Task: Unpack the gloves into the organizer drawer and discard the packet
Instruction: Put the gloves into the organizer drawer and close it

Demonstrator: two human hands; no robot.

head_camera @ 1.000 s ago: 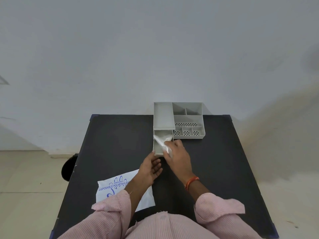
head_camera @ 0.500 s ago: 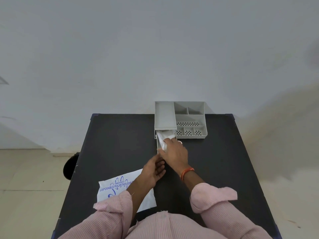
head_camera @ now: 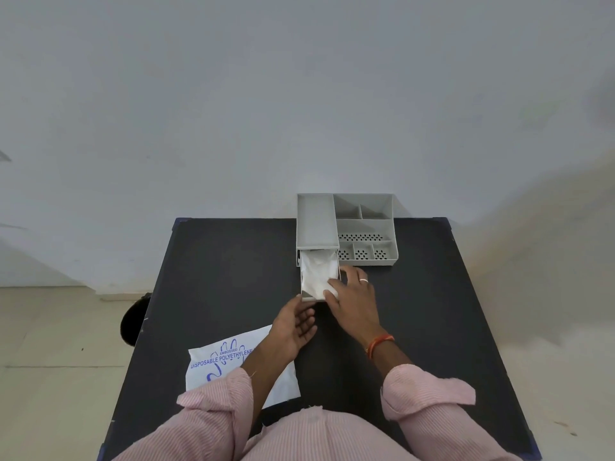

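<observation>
A grey organizer (head_camera: 366, 227) stands at the far edge of the black table (head_camera: 216, 267). Its drawer (head_camera: 303, 296) is pulled out toward me at the left front. A bundle of clear plastic gloves (head_camera: 316, 277) lies inside the drawer. My right hand (head_camera: 352, 294) rests at the drawer's right wall, fingertips touching the gloves. My left hand (head_camera: 293, 324) sits at the drawer's near front edge, fingers loosely curled, thumb against the drawer front. The white glove packet (head_camera: 223, 361) with blue print lies flat at the near left, partly under my left forearm.
The organizer's open compartments, some with perforated bottoms (head_camera: 362, 252), sit right of the drawer. A white wall rises behind the table. A dark round object (head_camera: 133, 321) shows on the floor beside the table's left edge.
My right hand has pushed the gloves down into the drawer and moved to its right side. The gloves now lie flat inside. My left hand stayed at the drawer front.
</observation>
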